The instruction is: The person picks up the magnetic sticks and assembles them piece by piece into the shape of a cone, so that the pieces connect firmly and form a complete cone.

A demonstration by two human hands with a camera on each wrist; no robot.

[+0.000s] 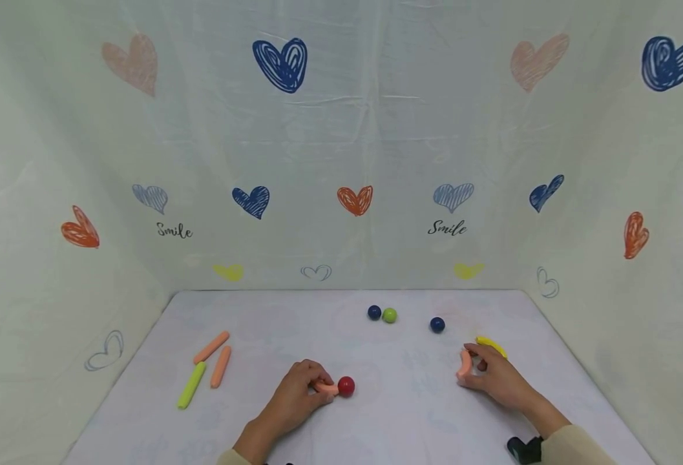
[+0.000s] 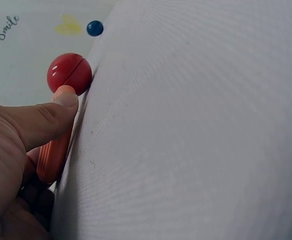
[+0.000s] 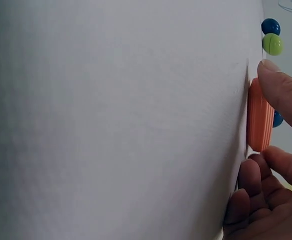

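Low over the middle of the table, my left hand pinches an orange stick between thumb and fingers; the stick's tip meets a red ball. The left wrist view shows the thumb on that orange stick, right against the red ball. On the right, my right hand holds a curved orange piece by its two ends, thumb at the near end. In the right wrist view this orange piece stands between thumb and index finger, close to the table surface. A yellow curved piece lies just behind the right hand.
Two orange sticks and a yellow-green stick lie at the left. Toward the back are a blue ball, a green ball and another blue ball. A dark object lies beside the right sleeve.
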